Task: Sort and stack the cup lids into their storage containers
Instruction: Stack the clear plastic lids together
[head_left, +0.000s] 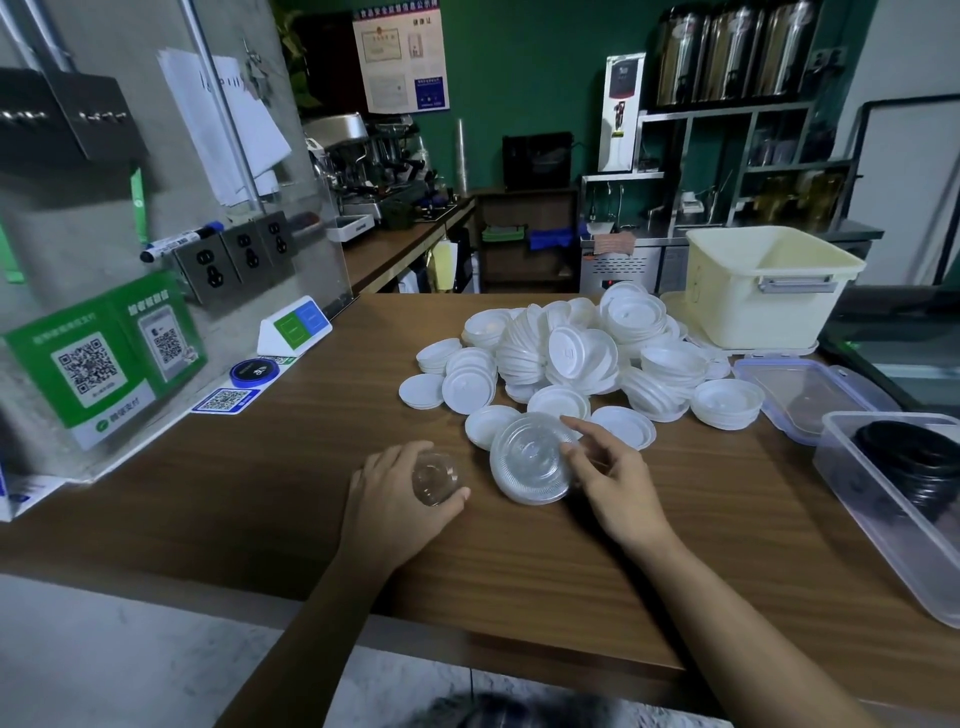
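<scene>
Between white lids (582, 358) and counter (519, 613) edge, hands (400, 493) (618, 483) grip clear lids (434, 478) (530, 462).

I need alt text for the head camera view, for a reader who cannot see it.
A person's left hand holds a small clear lid and the right hand grips a stack of clear lids on a wooden counter. Behind them lies a heap of white lids beside a cream bin.

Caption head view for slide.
Left hand grips small clear lid; right hand holds clear lid stack beside white lid pile.
</scene>
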